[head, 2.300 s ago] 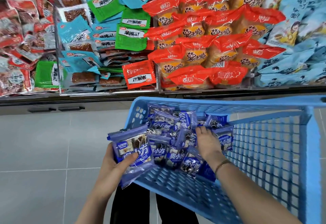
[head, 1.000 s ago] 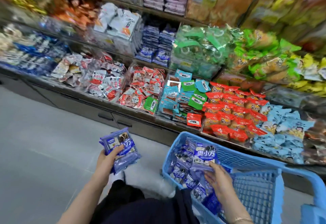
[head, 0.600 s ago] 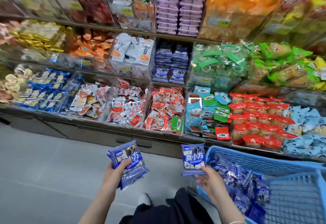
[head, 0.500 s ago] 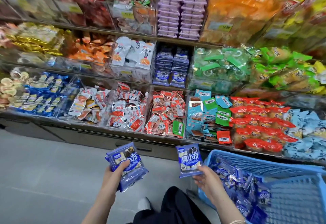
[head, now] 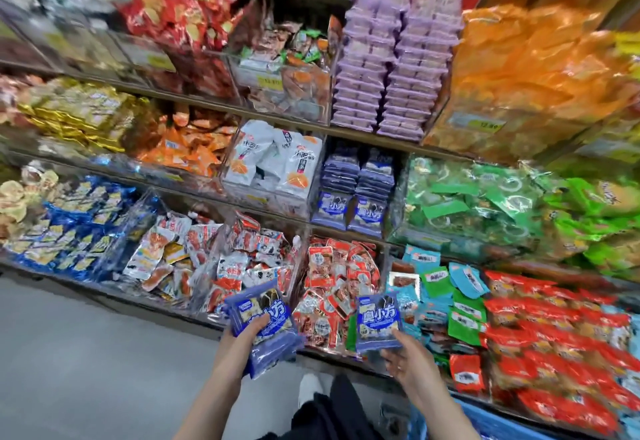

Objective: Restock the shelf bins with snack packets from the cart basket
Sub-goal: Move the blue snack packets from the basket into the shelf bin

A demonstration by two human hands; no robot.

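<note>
Floor [head: 86, 353] lies bare left of the hands, giving open room below the lowest shelf edge. The left hand [head: 239, 339] has its fingers wrapped round a stack of blue packets [head: 277, 335], thumb on top. The right hand [head: 410, 363] pinches a single blue packet [head: 378, 318] by its lower edge, upright before the lowest bins. Matching packets fill a bin [head: 349, 194] one shelf higher. The cart basket [head: 502, 427] is cut off at the bottom right, its contents hidden. Half a second ago far more of it showed, and both hands sat lower.
</note>
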